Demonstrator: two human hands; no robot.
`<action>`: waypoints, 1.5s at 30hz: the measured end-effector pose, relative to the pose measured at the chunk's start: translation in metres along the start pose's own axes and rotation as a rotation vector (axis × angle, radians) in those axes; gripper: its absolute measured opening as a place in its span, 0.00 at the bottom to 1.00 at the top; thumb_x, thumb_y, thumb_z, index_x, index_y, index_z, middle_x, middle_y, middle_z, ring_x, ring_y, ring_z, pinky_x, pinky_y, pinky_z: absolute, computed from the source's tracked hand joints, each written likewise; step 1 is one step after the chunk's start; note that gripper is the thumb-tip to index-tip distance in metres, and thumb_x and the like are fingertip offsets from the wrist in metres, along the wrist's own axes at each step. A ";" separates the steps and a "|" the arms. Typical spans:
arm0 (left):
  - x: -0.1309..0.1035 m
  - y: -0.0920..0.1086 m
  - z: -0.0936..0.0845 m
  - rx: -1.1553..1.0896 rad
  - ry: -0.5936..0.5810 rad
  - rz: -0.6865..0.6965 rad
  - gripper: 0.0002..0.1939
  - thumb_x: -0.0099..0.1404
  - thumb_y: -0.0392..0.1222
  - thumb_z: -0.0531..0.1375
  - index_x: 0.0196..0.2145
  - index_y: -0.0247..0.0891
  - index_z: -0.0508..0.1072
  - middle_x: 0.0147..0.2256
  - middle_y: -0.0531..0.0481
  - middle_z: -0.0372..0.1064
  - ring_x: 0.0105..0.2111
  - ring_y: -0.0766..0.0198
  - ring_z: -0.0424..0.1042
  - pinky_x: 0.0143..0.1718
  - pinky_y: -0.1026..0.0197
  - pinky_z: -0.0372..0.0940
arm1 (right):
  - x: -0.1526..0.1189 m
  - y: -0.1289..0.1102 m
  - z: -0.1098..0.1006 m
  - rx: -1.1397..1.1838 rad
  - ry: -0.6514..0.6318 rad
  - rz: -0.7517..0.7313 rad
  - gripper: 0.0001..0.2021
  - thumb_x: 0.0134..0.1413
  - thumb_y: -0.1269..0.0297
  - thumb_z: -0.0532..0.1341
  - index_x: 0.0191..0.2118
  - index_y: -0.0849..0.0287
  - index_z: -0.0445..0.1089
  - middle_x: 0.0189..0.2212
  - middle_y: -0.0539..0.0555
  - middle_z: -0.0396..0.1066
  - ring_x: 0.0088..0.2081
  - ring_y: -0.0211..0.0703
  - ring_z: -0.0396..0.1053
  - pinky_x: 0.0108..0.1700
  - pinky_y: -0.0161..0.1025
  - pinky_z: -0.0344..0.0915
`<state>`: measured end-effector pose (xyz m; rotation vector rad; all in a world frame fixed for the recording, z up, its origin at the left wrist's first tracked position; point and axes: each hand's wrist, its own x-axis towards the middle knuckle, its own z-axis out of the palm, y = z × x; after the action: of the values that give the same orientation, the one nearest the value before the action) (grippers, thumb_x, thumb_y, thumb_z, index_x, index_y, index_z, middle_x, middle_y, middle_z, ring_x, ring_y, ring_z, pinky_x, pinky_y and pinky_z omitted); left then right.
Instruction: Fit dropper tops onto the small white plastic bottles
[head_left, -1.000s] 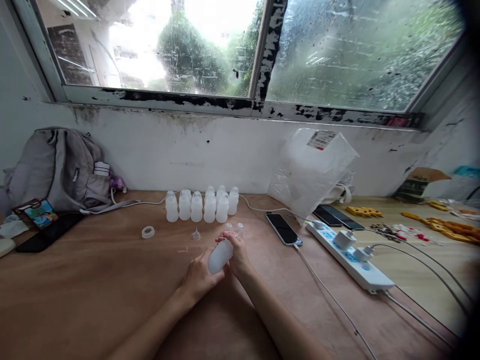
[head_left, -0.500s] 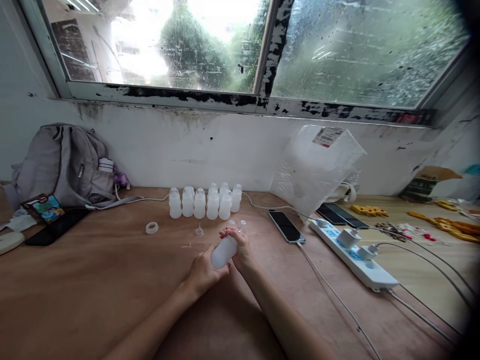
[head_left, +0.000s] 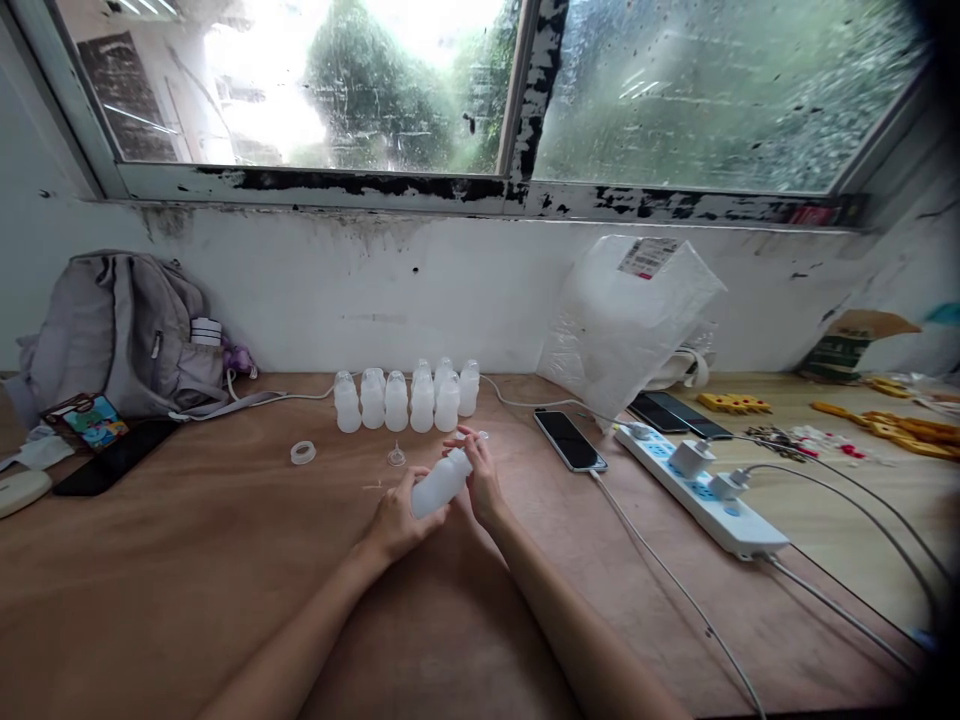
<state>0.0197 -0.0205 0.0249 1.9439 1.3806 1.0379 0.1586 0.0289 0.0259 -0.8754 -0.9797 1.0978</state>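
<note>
A frosted white bottle (head_left: 439, 484) lies tilted in my left hand (head_left: 397, 521), whose fingers wrap round its body. My right hand (head_left: 484, 476) is at the bottle's upper right end, its fingers closed round the neck; whether they also hold a small part is hidden. Small clear pieces (head_left: 482, 435) show just behind my right fingertips. Beyond my hands, several capped white bottles (head_left: 396, 402) stand upright in a cluster. A clear nipple-shaped piece (head_left: 396, 455) and a white ring (head_left: 303, 453) lie on the brown table (head_left: 225, 560).
At the left are a grey backpack (head_left: 127, 330) and a dark tablet (head_left: 112, 460). On the right lie a phone (head_left: 570, 440) with a cable, a white power strip (head_left: 705, 500), a plastic bag (head_left: 630, 320) and yellow parts (head_left: 885, 430).
The bottle and my left hand have shifted slightly left, and more of the bottle's neck shows. My right fingers have moved a little up on it. The camera view has shifted slightly.
</note>
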 end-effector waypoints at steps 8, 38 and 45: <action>0.007 -0.013 -0.007 -0.214 0.064 -0.130 0.19 0.49 0.51 0.59 0.36 0.38 0.65 0.28 0.52 0.67 0.23 0.65 0.67 0.22 0.66 0.60 | 0.040 0.018 -0.063 -0.740 0.122 -0.287 0.25 0.42 0.60 0.57 0.50 0.60 0.58 0.39 0.59 0.67 0.40 0.47 0.65 0.37 0.42 0.62; 0.018 -0.026 -0.026 -0.775 0.141 -0.254 0.15 0.49 0.44 0.58 0.34 0.37 0.63 0.27 0.55 0.63 0.20 0.70 0.64 0.17 0.70 0.57 | -0.001 0.002 -0.005 -0.096 -0.130 -0.005 0.16 0.46 0.52 0.57 0.36 0.58 0.59 0.24 0.48 0.65 0.21 0.35 0.64 0.22 0.34 0.66; 0.018 -0.024 -0.025 -0.754 0.129 -0.267 0.15 0.48 0.44 0.59 0.33 0.36 0.63 0.26 0.55 0.63 0.19 0.71 0.63 0.17 0.70 0.56 | -0.001 0.004 -0.009 -0.223 -0.120 -0.028 0.12 0.48 0.53 0.55 0.29 0.58 0.57 0.17 0.44 0.62 0.13 0.31 0.59 0.14 0.30 0.57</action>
<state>-0.0112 0.0041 0.0251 1.1312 1.0504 1.3182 0.1652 0.0279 0.0191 -0.9804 -1.2275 1.0396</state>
